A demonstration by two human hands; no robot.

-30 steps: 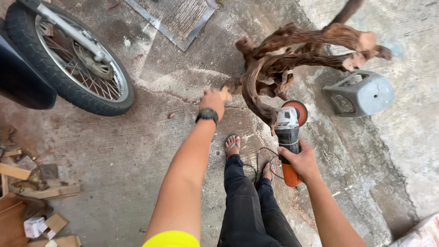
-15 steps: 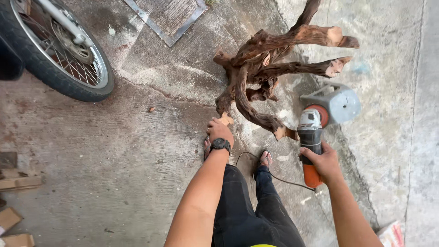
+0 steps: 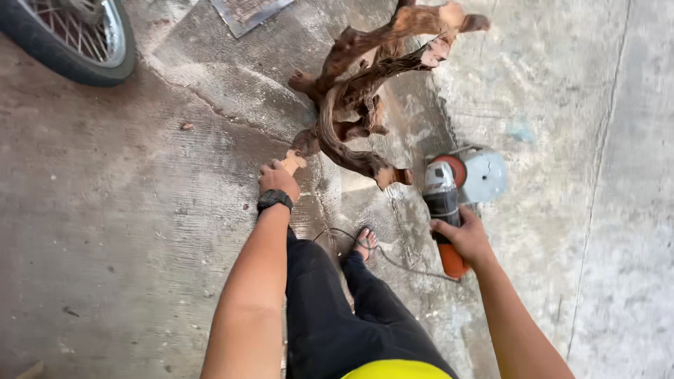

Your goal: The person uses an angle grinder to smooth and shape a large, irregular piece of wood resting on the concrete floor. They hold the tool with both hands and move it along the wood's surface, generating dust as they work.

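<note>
A gnarled reddish-brown tree root stands on the concrete floor ahead of me. My left hand, with a black watch on the wrist, grips a pale cut stub at the root's lower left end. My right hand holds an angle grinder by its orange handle; its grey body and orange-red disc point toward a cut branch end of the root, a little apart from it. The grinder's black cord trails over the floor by my sandalled foot.
A motorcycle wheel with spokes stands at the top left. A flat metal sheet lies at the top edge. A grey round object sits on the floor just behind the grinder's disc. My black-trousered legs fill the bottom centre.
The view has shifted so the wheel and root sit further up and left. Both hands keep their grips; the wood scraps at the left have left the view.
</note>
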